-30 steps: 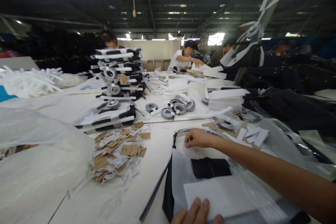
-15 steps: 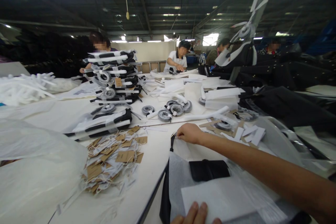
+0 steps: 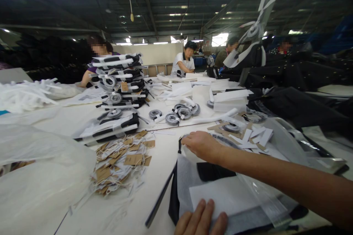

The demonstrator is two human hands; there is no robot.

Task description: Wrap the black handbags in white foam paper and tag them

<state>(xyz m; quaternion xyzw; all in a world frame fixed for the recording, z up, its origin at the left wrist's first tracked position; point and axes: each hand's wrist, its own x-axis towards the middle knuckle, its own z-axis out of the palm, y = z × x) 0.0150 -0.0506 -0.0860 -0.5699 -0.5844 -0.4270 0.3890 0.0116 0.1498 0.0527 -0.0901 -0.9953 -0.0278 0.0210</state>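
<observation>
A black bag (image 3: 173,205) lies before me on the table, overlaid with grey-white tissue and a white paper sheet (image 3: 220,194). My left hand (image 3: 201,218) rests flat on the sheet's lower left part, fingers stretched out. At the bag's far left corner, my right hand (image 3: 202,146) pinches a strap beside a small metal clasp (image 3: 180,140); the fingers partly hide the grip. Behind this hand, a plastic-wrapped length of strap (image 3: 224,139) curves to the right. Under my right forearm a black flap (image 3: 212,172) shows. A narrow dark strip (image 3: 161,198) sticks out left of the bag.
Brown and white hang tags (image 3: 118,165) lie heaped left of the bag. Wrapped black bags (image 3: 121,91) are stacked beyond, beside coiled straps (image 3: 183,112). Clear plastic (image 3: 41,180) covers the near left. Paper strips (image 3: 256,136) lie right. Several people work behind, one in white (image 3: 183,62).
My right hand has shifted slightly, and a wrapped strap now shows behind it. My left hand's fingers show more on the sheet. The dark strip's near end has come into view.
</observation>
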